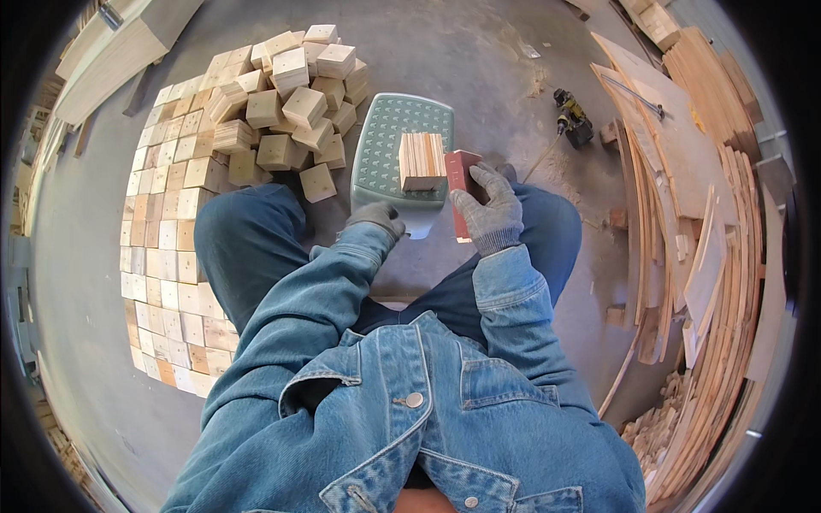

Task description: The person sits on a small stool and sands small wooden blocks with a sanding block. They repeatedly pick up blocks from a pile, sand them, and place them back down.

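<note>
A green plastic step stool [368, 162] with a studded top stands between my knees. On it sits a squarish block of layered plywood [422, 161], its striped edges facing up. My gloved right hand [491, 205] grips a long red-brown rectangular block [460, 184] with a pale lower edge, held upright against the plywood block's right side. At the stool's near edge is my gloved left hand [376, 220], its fingers curled. Whatever may be inside them is hidden.
Wooden blocks lie heaped [295, 103] beyond my left knee, beside a wide grid of blocks [171, 222] on the floor. To the right, a yellow-black cordless drill [573, 118] lies near sawdust. Long boards [723, 282] are stacked along the right side.
</note>
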`<action>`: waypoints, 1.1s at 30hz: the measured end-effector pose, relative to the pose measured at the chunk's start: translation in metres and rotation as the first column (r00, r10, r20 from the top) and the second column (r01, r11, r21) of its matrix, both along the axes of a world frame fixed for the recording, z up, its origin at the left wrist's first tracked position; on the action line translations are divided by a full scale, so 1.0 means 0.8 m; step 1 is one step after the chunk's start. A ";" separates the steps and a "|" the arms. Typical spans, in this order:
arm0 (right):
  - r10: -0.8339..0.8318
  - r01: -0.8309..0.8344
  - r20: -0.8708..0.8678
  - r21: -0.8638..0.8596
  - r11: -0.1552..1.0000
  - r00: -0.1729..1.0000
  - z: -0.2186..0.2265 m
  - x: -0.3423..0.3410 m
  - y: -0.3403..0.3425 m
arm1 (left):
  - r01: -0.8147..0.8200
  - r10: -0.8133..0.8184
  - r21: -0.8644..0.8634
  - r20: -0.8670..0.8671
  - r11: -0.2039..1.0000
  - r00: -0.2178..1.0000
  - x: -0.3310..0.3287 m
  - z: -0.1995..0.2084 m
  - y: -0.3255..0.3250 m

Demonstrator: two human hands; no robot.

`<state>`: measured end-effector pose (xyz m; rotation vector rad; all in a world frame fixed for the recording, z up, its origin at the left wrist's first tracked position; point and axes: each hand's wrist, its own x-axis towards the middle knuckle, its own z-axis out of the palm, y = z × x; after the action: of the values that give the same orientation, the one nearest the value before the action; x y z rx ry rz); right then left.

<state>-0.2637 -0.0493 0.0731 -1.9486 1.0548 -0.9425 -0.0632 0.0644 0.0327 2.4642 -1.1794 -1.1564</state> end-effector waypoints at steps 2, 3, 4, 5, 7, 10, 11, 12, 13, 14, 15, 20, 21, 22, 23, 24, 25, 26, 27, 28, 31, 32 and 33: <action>-0.010 0.011 -0.053 0.023 1.000 0.999 0.002 -0.003 -0.008 | -0.207 0.200 -0.055 -0.109 0.977 0.974 0.016 0.016 -0.013; -0.017 0.020 -0.083 0.034 0.999 0.996 0.003 -0.004 -0.014 | -0.265 0.245 -0.148 -0.139 0.953 0.959 0.020 0.011 -0.019; -0.003 0.004 -0.072 0.023 1.000 0.997 0.006 0.000 -0.017 | -0.323 0.289 -0.234 -0.168 0.917 0.942 0.027 0.005 -0.022; 0.016 -0.016 -0.054 0.012 1.000 0.998 0.012 0.010 -0.016 | -0.382 0.334 -0.318 -0.194 0.868 0.922 0.039 -0.003 -0.023; 0.051 -0.055 -0.089 -0.040 0.998 0.995 0.014 0.023 -0.019 | -0.303 0.262 -0.491 -0.152 0.817 0.953 0.053 -0.042 -0.038; 0.106 -0.126 -0.185 -0.096 0.987 0.977 0.009 0.032 -0.023 | -0.219 0.158 -0.573 -0.155 0.790 0.975 0.054 -0.062 -0.060; 0.105 -0.137 -0.253 -0.114 0.984 0.962 0.009 0.033 -0.022 | -0.194 0.138 -0.557 -0.141 0.807 0.980 0.053 -0.064 -0.067; 0.102 -0.150 -0.319 -0.131 0.980 0.942 0.010 0.035 -0.022 | -0.169 0.119 -0.541 -0.127 0.824 0.985 0.052 -0.066 -0.073; 0.105 -0.170 -0.374 -0.146 0.975 0.921 0.011 0.042 -0.021 | -0.145 0.106 -0.523 -0.103 0.840 0.989 0.058 -0.068 -0.075; 0.108 -0.191 -0.422 -0.158 0.969 0.900 0.014 0.050 -0.021 | -0.150 0.085 -0.572 -0.139 0.806 0.987 0.064 -0.082 -0.082; 0.111 -0.209 -0.450 -0.174 0.962 0.886 0.018 0.059 -0.021 | -0.147 0.079 -0.589 -0.139 0.795 0.987 0.069 -0.090 -0.085; 0.099 -0.280 -0.569 -0.240 0.930 0.816 0.025 0.094 -0.027 | -0.139 0.018 -0.639 -0.192 0.757 0.981 0.073 -0.103 -0.114; 0.115 -0.305 -0.584 -0.239 0.922 0.804 0.026 0.110 -0.025 | -0.149 0.011 -0.658 -0.208 0.738 0.978 0.088 -0.116 -0.114; 0.093 -0.299 -0.637 -0.223 0.928 0.765 0.022 0.103 -0.028 | -0.178 0.000 -0.666 -0.257 0.725 0.966 0.071 -0.104 -0.118; 0.070 -0.286 -0.688 -0.205 0.936 0.723 0.022 0.091 -0.028 | -0.168 -0.044 -0.616 -0.314 0.770 0.948 0.057 -0.078 -0.124; 0.055 -0.278 -0.731 -0.187 0.942 0.680 0.024 0.083 -0.027 | -0.152 -0.078 -0.564 -0.364 0.812 0.928 0.049 -0.046 -0.126; 0.060 -0.279 -0.750 -0.170 0.945 0.659 0.027 0.079 -0.025 | -0.139 -0.095 -0.511 -0.406 0.848 0.909 0.046 -0.030 -0.127; 0.087 -0.305 -0.754 -0.154 0.940 0.651 0.032 0.088 -0.020 | -0.302 -0.118 -0.528 -0.619 0.794 0.776 0.051 -0.056 -0.130; 0.115 -0.330 -0.758 -0.138 0.934 0.642 0.034 0.094 -0.016 | -0.313 -0.082 -0.590 -0.546 0.745 0.834 0.060 -0.086 -0.127; 0.126 -0.364 -0.731 -0.176 0.915 0.671 0.025 0.095 -0.017 | -0.315 -0.048 -0.656 -0.473 0.686 0.880 0.066 -0.121 -0.130; 0.125 -0.383 -0.697 -0.227 0.895 0.706 0.009 0.088 -0.009 | -0.219 0.063 -0.679 -0.246 0.700 0.967 0.064 -0.145 -0.125; 0.103 -0.368 -0.715 -0.225 0.902 0.691 0.008 0.073 -0.002 | -0.215 0.061 -0.647 -0.251 0.732 0.966 0.049 -0.120 -0.125; 0.093 -0.362 -0.724 -0.226 0.904 0.683 0.012 0.069 0.011 | -0.211 0.072 -0.614 -0.243 0.761 0.967 0.043 -0.096 -0.122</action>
<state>-0.2088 -0.0402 0.0828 -2.7921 1.0244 -0.2137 -0.0287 -0.0328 -0.0445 1.8261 -1.0690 -0.7658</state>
